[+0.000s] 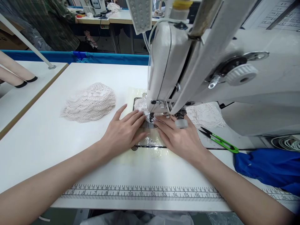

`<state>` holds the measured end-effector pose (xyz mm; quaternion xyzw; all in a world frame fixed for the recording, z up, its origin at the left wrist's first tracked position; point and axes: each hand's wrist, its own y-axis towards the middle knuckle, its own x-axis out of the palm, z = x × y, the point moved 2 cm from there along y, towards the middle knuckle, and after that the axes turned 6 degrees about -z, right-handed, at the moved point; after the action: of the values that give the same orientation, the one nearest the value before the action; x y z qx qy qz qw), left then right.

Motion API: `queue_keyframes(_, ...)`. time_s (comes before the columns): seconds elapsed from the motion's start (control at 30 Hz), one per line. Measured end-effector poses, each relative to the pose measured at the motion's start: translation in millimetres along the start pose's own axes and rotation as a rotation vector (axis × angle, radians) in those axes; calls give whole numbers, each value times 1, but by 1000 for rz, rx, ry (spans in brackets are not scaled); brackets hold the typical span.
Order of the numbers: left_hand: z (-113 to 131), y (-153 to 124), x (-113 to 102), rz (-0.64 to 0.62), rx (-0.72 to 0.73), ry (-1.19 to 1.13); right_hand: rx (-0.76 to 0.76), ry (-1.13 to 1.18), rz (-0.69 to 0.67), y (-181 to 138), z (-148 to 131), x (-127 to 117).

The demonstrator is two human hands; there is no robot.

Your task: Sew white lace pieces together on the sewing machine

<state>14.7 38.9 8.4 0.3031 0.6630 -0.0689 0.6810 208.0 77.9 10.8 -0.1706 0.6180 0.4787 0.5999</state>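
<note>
Your left hand (124, 129) lies palm down, fingers extended and thumb spread, with its fingertips at the near edge of the thin white openwork lace piece (141, 103). Your right hand (177, 132) lies flat opposite, fingers extended; the machine head partly covers them. Neither hand shows a pinch. The lace piece sits ahead of and between the hands, at the small dark metal presser foot (151, 117) of the white sewing machine (168, 62). Note the governing relation: the foot stands in the narrow gap between the two sets of fingertips, the right set marginally nearer, while the visible lace lies mostly ahead of the left fingers. Its long axis cannot be told, because the machine head hides the far side. A loose white lace heap (206, 115) lies just beyond your right hand; whether it joins the lace piece cannot be told. A scalloped white lace stack (90, 101) lies apart, to the left of your left hand.
</note>
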Motion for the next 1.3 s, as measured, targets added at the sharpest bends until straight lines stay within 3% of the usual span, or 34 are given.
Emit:
queue_keyframes(0.2,1,-1,-12,157,60,56,-13,21,69,0,-8,-12)
queue_keyframes(0.4,2,2,-2,66,119,-117,-15,90,-8,0,-16,-7)
queue_keyframes(0.67,10,-1,-3,28,110,-37,61,13,-128,-1,-9,0)
queue_keyframes(1.3,16,0,-4,40,85,47,41,-65,-114,-2,-8,4)
